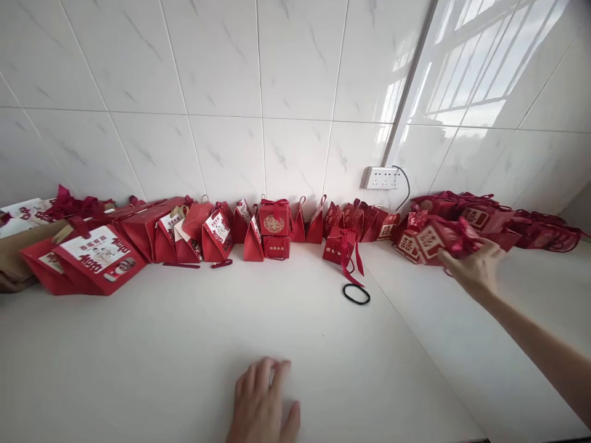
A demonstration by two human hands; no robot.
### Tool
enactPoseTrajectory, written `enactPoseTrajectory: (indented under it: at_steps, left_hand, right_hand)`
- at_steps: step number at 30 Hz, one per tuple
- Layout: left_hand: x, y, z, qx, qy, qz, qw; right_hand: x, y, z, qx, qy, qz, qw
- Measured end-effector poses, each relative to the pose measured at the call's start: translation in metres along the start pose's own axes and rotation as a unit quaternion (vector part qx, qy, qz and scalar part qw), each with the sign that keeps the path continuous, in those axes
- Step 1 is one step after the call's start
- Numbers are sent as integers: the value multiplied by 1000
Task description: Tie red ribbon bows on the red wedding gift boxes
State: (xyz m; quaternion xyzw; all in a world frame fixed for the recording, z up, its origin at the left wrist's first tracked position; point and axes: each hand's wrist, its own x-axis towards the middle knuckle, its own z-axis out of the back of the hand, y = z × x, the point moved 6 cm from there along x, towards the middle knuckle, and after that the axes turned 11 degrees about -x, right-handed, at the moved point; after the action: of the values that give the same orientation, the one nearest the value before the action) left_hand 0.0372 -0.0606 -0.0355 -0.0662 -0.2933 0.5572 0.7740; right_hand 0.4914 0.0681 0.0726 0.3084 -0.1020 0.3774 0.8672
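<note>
At the right, my right hand point(480, 264) is closed around a small red gift box point(434, 239) with a gold double-happiness panel and a ribbon. Slight blur covers the hand and this box, and part of the box is hidden behind the fingers. Beside it stands another red box with a pale patterned panel point(408, 245). My left hand point(259, 400) rests low on the white tabletop point(161, 363), holding nothing, its fingers loosely bent and the thumb apart. Between the hands lie a black elastic band point(356, 295) and a dark red box with a loose ribbon bow point(333, 247).
A row of red tent-shaped boxes point(217, 231) runs along the tiled wall point(221, 74). Two larger red boxes with white labels point(96, 258) lean at the left near brown paper point(18, 261). More red boxes point(545, 231) crowd the right. A power strip point(383, 178) hangs on the wall.
</note>
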Motion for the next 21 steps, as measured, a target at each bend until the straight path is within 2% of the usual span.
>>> enactPoseTrajectory:
  at_steps: [2,3,5,6,7,9,11,12,17,21]
  left_hand:
    - [24,4,4,-71,71,30,994]
    - [39,7,8,-109,98,59,987]
    - [74,13,18,-205,114,118,965]
    - [92,15,23,-257,97,142,951]
    - [108,19,28,-313,63,158,934]
    - [132,24,34,-426,-6,135,895]
    - [142,33,35,-502,-77,93,857]
    - [142,40,32,-527,-94,85,840]
    - [135,70,14,-599,-71,83,793]
    - [136,85,15,-603,-103,106,784]
  right_hand:
    - [-24,40,6,20,-11,155,988]
    - [-43,65,9,39,-21,269,962]
    - [-91,109,15,92,-44,470,877]
    - [-118,127,15,115,-34,548,828]
    - [-140,142,13,123,-19,582,804]
    - [-181,166,7,138,26,624,769]
    - [-213,186,2,167,71,641,746]
    - [-224,194,-1,182,94,642,739]
    - [-246,222,-22,225,188,613,733]
    - [-252,230,-41,276,221,598,720]
